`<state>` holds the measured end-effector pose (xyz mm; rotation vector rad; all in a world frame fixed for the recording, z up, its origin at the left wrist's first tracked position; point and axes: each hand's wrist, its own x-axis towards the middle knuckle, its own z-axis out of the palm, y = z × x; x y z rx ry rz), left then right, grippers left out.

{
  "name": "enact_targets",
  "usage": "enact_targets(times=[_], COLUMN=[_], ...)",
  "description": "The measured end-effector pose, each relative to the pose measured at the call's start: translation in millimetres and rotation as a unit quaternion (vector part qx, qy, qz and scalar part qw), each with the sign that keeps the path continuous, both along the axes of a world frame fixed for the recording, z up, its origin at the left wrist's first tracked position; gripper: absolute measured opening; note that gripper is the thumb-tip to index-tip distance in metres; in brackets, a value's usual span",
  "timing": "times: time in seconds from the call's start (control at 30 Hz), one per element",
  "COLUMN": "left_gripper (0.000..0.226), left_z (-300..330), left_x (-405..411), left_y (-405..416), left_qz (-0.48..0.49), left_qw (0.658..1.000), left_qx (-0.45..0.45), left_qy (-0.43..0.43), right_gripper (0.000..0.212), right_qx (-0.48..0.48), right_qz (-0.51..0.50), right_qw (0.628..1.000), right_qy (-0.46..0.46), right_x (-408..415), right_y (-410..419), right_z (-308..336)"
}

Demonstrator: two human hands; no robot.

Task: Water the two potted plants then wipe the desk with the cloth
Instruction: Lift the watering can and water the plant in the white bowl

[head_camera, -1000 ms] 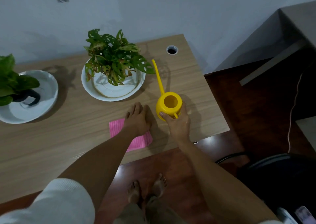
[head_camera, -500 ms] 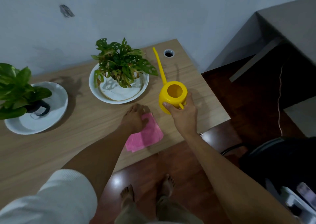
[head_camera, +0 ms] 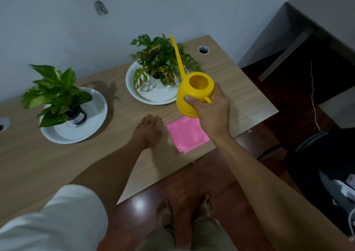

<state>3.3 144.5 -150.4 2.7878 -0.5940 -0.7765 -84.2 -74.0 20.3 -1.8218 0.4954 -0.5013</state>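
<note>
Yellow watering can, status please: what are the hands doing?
Right hand gripping yellow plastic watering can, spout over the holey-leaved potted plant. Left hand flat on wooden desk, beside pink cloth. Nothing in the way.

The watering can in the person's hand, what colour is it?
Bright yellow all over, spout included; the watering can shows clearly in the head view.
</note>
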Motion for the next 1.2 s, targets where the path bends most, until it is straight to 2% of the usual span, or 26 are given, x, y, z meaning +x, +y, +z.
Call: enact_targets(times=[0.07, 0.17, 0.27, 0.4, 0.6, 0.73, 1.2], left_gripper=[0.104, 0.089, 0.089, 0.081, 0.074, 0.07, 0.066], left_z=[-6.8, -8.8, -6.9, -19.5, -37.1, -43.3, -50.0], left_x=[-2.1, -12.8, -30.1, -44.0, -47.0, -50.5, -51.9], left_y=[12.8, 18.6, 16.5, 14.8, 23.1, 24.0, 24.2], left_qz=[-0.006, 0.028, 0.047, 0.077, 0.078, 0.076, 0.085], left_qw=[1.0, 0.999, 0.997, 0.99, 0.984, 0.98, 0.977], left_qx=[-0.003, -0.026, -0.053, -0.1, -0.125, -0.129, -0.133], left_qy=[0.001, -0.006, -0.034, -0.069, -0.101, -0.129, -0.143], right_gripper=[0.059, 0.059, 0.06, 0.065, 0.073, 0.082, 0.079], right_qx=[-0.005, -0.023, -0.051, -0.113, -0.186, -0.19, -0.184], right_qz=[0.007, 0.015, 0.023, 0.026, 0.019, 0.016, 0.024], right_qw=[1.0, 1.0, 0.998, 0.992, 0.979, 0.976, 0.975], right_qy=[0.001, 0.013, 0.03, 0.045, 0.082, 0.106, 0.123], right_x=[-1.2, -2.2, -1.0, 4.9, 14.8, 20.3, 15.6], right_y=[10.5, 23.1, 30.7, 31.3, 25.4, 21.8, 22.9], right_z=[6.0, 14.8, 24.9, 33.9, 44.0, 51.9, 69.1])
